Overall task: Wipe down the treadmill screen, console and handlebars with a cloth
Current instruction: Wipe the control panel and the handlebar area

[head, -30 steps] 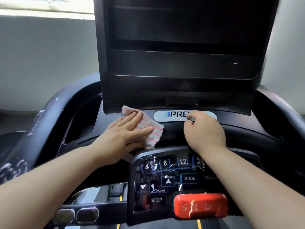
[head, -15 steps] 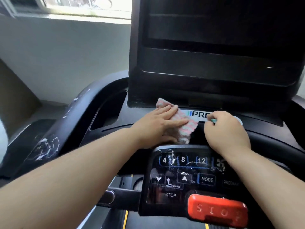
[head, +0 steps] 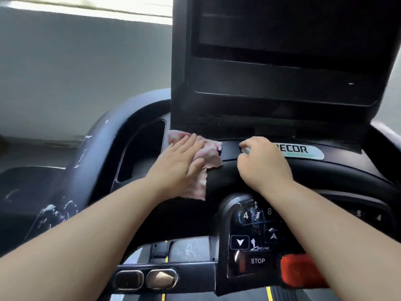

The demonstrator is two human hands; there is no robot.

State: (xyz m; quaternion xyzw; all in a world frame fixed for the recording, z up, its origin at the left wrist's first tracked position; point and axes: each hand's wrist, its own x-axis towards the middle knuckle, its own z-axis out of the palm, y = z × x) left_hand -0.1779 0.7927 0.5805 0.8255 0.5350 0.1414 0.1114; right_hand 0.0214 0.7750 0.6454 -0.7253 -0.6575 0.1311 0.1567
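Cloth [head: 207, 157]: nubby pink fabric. Console [head: 249, 170]: smooth matt black plastic. Keypad [head: 253, 235]: glossy.

Grey wall [head: 86, 72] behind, bright window strip [head: 86, 7] along its top.

The tall black screen housing [head: 282, 72] rises straight from the back of the black console deck [head: 231, 151], walling off any reach farther forward. A narrow strip of bare deck lies open between the left hand [head: 180, 164], flat on the rumpled pink cloth [head: 209, 156], and the right hand [head: 262, 161], curled over the left end of the white oval logo badge [head: 303, 152]. Left of the cloth a deep recessed pocket [head: 143, 148] drops away, bounded by the scuffed black curved handlebar [head: 86, 153]. Nearer the body, the raised black keypad pod [head: 256, 235] and its red stop bar [head: 301, 272] sit under the right forearm, with open space to the pod's left
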